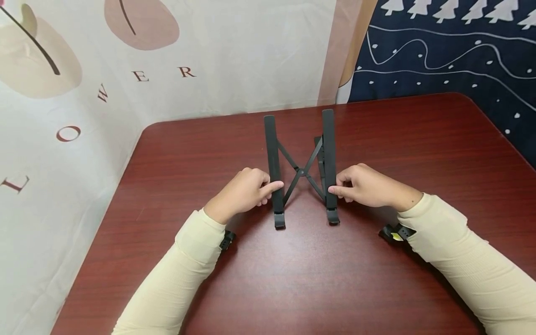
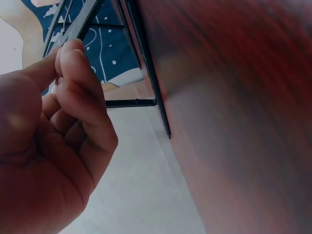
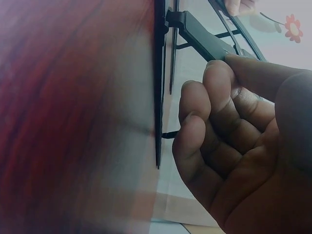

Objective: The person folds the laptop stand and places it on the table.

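Note:
A black folding laptop stand [image 1: 302, 172] stands unfolded on the table, its two long arms joined by an X-shaped brace. My left hand [image 1: 250, 190] pinches the left arm near its front end, thumb on top and fingers beneath. On the other side my right hand [image 1: 363, 186] pinches the right arm at about the same height. In the left wrist view the stand's lower bar [image 2: 151, 78] lies along the table, below the left hand [image 2: 73, 112]. The right wrist view has the right hand [image 3: 229, 131] gripping the sloping upper arm [image 3: 202, 36], above another lower bar [image 3: 160, 97].
The reddish-brown wooden table [image 1: 268, 288] extends around the stand. Behind it hang a pale curtain [image 1: 251, 56] with letters and a dark blue cloth [image 1: 439, 56] with white trees. Black straps [image 1: 395, 234] sit by the cuffs of both light yellow sleeves.

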A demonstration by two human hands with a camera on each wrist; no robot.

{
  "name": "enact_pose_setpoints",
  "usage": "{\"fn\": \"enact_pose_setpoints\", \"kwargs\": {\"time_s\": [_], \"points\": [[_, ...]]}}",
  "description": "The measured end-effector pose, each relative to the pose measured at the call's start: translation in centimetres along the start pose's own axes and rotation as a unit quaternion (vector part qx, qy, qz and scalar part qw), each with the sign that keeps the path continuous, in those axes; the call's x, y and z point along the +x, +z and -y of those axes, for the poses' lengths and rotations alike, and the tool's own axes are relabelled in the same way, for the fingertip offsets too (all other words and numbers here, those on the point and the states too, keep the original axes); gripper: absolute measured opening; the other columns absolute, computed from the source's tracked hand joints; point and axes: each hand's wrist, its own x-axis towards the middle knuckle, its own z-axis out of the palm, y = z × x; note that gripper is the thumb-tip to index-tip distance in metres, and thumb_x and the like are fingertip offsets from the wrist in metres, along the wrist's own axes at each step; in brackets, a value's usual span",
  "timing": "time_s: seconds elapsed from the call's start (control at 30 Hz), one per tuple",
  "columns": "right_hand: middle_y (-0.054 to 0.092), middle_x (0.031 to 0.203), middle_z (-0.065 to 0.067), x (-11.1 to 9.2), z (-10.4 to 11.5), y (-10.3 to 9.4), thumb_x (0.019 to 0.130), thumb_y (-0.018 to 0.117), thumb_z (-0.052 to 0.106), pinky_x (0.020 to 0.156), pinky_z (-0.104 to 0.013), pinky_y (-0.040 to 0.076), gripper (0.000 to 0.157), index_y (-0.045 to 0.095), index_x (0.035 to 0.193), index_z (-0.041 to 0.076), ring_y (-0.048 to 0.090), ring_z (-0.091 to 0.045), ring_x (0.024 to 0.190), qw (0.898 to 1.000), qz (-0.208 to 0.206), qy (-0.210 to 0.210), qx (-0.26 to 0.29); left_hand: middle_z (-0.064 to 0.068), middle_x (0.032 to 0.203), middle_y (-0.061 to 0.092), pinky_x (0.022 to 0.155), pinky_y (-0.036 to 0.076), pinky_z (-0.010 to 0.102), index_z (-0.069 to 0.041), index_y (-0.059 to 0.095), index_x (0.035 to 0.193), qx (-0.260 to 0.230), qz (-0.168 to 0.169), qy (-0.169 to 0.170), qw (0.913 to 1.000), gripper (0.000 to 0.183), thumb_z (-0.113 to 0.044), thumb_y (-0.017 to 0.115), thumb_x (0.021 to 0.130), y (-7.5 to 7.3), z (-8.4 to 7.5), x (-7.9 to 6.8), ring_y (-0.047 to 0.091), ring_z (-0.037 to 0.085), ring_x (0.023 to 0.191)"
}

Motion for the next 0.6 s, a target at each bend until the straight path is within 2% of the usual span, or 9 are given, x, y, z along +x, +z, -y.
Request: {"fn": "enact_pose_setpoints", "kwargs": {"time_s": [0.43, 0.6], "points": [[0.053, 0.054, 0.007, -0.06, 0.08, 0.05, 0.097, 0.068, 0.023, 0.049, -0.023, 0.035, 0.037, 0.059, 0.061, 0.017, 0.044, -0.006, 0.049, 1.000, 0.005, -0.003, -0.001, 0.002, 0.060, 0.066, 0.056, 0.052, 0.028, -0.010, 0.066, 0.065, 0.006, -0.002, -0.008, 1.0000, 0.048, -0.042, 0.059, 0.100, 0.02, -0.30, -0.11, 0.062, 0.011, 0.053], [0.053, 0.054, 0.007, -0.04, 0.11, 0.00, 0.097, 0.068, 0.023, 0.050, -0.023, 0.035, 0.037, 0.059, 0.061, 0.016, 0.044, -0.005, 0.049, 1.000, 0.004, -0.006, -0.003, 0.002, 0.059, 0.066, 0.056, 0.051, 0.028, -0.012, 0.064, 0.063, 0.009, -0.004, -0.007, 0.9999, 0.048, -0.041, 0.059, 0.100, -0.07, -0.45, -0.17, 0.062, 0.011, 0.052]]}}
